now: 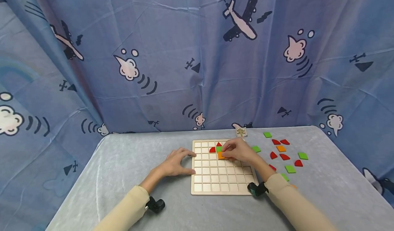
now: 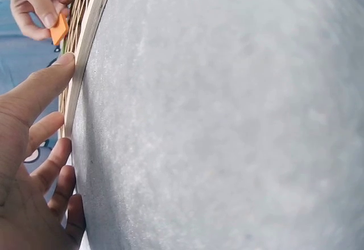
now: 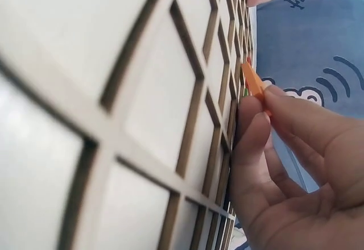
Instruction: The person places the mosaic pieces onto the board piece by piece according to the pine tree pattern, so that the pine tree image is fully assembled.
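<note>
With fingers of right hand [image 1: 239,151] pinching orange tile [image 1: 220,156], left hand [image 1: 173,164] spread against lower-centre board [image 1: 207,178]; three pieces [image 1: 219,149] set, loose tiles [image 1: 290,169] seemingly remaining lower right.

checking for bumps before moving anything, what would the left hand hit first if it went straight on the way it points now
The left hand would likely meet the board first, at its left edge; it sits right by that rim, though depth leaves contact unclear.

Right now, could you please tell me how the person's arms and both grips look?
Both sleeves are plain pale cream. A rounded black device sits at the left wrist, a similar one at the right; no cable shows. The left grip and right grip wear no gloves.
</note>
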Motion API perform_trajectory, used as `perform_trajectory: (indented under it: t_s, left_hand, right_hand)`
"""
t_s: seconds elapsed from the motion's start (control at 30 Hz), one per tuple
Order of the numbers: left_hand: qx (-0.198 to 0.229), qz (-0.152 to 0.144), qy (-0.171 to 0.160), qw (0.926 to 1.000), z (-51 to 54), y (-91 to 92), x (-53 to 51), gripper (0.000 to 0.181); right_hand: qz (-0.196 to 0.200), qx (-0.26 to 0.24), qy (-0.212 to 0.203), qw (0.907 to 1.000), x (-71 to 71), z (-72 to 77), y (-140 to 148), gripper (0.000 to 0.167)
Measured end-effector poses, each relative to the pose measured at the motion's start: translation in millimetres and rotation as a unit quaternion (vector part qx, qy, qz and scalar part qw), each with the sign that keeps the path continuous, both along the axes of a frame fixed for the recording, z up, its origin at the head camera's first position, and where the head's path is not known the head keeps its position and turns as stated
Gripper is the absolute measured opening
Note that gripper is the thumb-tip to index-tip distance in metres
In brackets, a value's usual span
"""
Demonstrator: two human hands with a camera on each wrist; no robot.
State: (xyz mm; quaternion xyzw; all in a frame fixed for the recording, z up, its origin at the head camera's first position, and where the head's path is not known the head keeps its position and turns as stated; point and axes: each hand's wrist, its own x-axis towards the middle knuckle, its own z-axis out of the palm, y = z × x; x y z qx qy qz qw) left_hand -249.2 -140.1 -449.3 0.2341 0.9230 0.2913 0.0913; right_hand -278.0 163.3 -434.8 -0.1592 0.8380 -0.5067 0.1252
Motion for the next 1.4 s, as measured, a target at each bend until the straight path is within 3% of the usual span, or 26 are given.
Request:
perform_trajectory:
  t_s: [0.33,0.8,1.17,1.4]
  left_hand:
    - [0.001,-0.001,0.001,1.0,0.8,-0.3,0.8,0.063]
    - [0.004,-0.003,0.006,1.0,0.7,-0.9,-0.5,0.063]
    - [0.004,-0.003,0.002,1.0,0.5,-1.5,-1.1,0.063]
    - [0.0,-0.003,0.0,1.0,0.1,-2.1,-1.6,0.063]
  right_hand:
    - [-0.015,0.044,0.009,0.9989,-0.7,-1.6,-5,0.013]
    - [-0.04,0.059,0.022,0.9972,-1.7,-2.3,-6,0.013]
    - [-0.035,0.099,0.048,0.9933,-3.4,-1.0,-11,0.009]
    - [-0.037,0.101,0.038,0.9935,-2.6,1.2,-11,0.01]
